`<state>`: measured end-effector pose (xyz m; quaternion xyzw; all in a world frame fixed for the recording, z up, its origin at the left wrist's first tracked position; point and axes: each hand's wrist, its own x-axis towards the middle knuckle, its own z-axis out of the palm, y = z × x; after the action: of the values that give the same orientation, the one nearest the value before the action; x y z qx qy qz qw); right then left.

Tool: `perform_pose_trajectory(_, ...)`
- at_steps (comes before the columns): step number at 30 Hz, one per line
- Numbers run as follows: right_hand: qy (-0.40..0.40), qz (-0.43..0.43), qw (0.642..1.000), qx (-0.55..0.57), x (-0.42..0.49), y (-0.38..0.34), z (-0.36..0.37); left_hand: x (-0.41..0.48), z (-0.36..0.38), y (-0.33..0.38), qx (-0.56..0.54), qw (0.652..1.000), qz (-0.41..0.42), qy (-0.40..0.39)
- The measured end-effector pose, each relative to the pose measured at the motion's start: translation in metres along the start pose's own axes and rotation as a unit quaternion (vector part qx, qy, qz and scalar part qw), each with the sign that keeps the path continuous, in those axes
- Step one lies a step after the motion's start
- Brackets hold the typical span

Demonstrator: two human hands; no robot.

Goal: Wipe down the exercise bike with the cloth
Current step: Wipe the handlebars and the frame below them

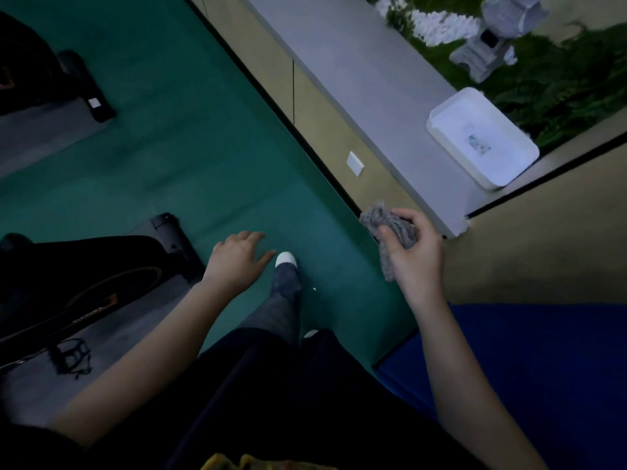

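A crumpled grey cloth (390,228) is bunched in my right hand (415,259), held up at the centre right near the end of a low ledge. My left hand (237,259) hangs flat over the green floor with its fingers spread and nothing in it. The black exercise bike (91,286) stands at the lower left on a grey mat; I see its flywheel housing, front stabiliser foot and one pedal (73,356). Both hands are apart from the bike, which lies to the left of my left hand.
A grey ledge (356,79) runs diagonally along the wall with a white plastic tray (519,167) on it. Behind it are plants and a stone lantern (492,39). A blue mat (543,368) lies at the right. Another machine (40,79) sits at the upper left. My foot (286,262) is on the floor.
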<state>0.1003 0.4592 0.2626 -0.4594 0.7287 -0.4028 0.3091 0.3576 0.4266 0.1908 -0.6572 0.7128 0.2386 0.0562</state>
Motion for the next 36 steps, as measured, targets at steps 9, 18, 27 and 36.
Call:
perform_pose_trajectory(9,-0.042,-0.065,0.995,-0.064,0.124,-0.064,0.063,0.124,-0.048,-0.024,-0.026,0.999,-0.025,0.011)
perform_pose_trajectory(18,-0.121,-0.115,0.983,-0.078,0.214,-0.115,0.14,0.185,-0.094,-0.072,-0.035,0.994,-0.095,0.034)
perform_pose_trajectory(27,-0.248,-0.164,0.952,-0.07,0.307,-0.155,0.218,0.218,-0.111,-0.1,-0.075,0.968,-0.235,0.034)
perform_pose_trajectory(36,-0.331,-0.217,0.916,-0.063,0.462,-0.196,0.27,0.334,-0.169,-0.067,-0.115,0.942,-0.307,0.074)
